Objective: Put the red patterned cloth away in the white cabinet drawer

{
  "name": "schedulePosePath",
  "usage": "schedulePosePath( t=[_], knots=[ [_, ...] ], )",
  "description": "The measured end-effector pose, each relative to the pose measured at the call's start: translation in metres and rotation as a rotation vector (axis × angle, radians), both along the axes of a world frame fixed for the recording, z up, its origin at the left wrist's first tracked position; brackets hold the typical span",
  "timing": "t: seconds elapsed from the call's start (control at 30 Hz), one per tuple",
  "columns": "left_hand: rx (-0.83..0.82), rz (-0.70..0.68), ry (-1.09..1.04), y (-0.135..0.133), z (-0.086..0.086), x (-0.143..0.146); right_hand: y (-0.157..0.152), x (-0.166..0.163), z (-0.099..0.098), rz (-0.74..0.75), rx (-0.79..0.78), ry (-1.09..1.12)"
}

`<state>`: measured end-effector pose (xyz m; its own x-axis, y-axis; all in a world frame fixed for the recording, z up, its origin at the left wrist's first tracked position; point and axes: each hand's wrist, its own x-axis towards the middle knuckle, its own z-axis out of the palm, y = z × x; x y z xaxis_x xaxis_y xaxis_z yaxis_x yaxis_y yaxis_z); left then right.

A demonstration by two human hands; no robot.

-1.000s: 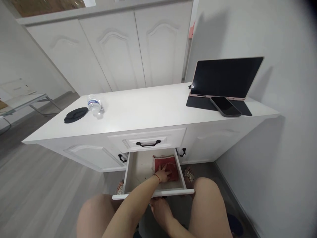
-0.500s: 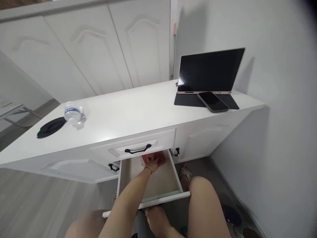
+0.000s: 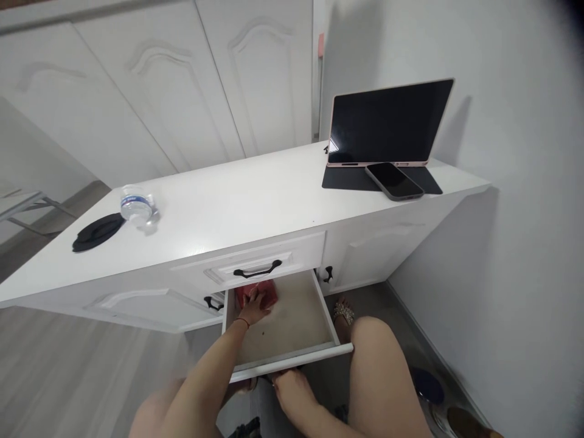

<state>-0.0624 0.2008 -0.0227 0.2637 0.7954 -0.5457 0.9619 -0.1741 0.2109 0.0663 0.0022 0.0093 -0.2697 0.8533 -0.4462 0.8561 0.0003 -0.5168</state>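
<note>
My left hand (image 3: 254,306) reaches into an open white drawer (image 3: 292,362), a thin band at the wrist. Its fingers are spread and pressed onto a red cloth (image 3: 269,293), soft and crumpled, near the drawer's back left corner. My right hand (image 3: 292,389) is low, against the outside of the drawer front; its fingertips are hidden there, so I cannot tell whether they grip the handle. A small dark speck (image 3: 263,333) lies on the drawer's pale bottom.
Above is another drawer with a black handle (image 3: 258,271). On the white top (image 3: 237,201) stand a clear plastic bottle (image 3: 137,207), a black flat item (image 3: 98,232), a tablet (image 3: 387,125) and a phone (image 3: 395,181). My legs flank the drawer; a wall (image 3: 524,243) rises at right.
My left hand has slid the red cloth leftward across the back of the drawer. The right hand stays by the drawer front, and the view has shifted slightly.
</note>
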Motion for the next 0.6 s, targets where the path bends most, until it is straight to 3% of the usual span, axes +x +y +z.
schedulePosePath(
  t=[0.27,0.37,0.47,0.6],
  knots=[
    [0.105,0.066,0.11,-0.032,0.0,-0.008,-0.003,0.004,0.012,0.016,0.038,-0.022],
    [0.226,-0.034,0.199,-0.041,0.003,-0.001,-0.004,0.006,0.014,0.011,0.042,-0.015],
    [0.234,-0.114,0.228,-0.044,0.004,0.007,-0.005,0.005,0.01,-0.007,0.065,0.007],
    [0.193,-0.085,0.23,-0.04,0.003,0.016,-0.006,0.003,-0.001,-0.017,0.103,0.015]
  ],
)
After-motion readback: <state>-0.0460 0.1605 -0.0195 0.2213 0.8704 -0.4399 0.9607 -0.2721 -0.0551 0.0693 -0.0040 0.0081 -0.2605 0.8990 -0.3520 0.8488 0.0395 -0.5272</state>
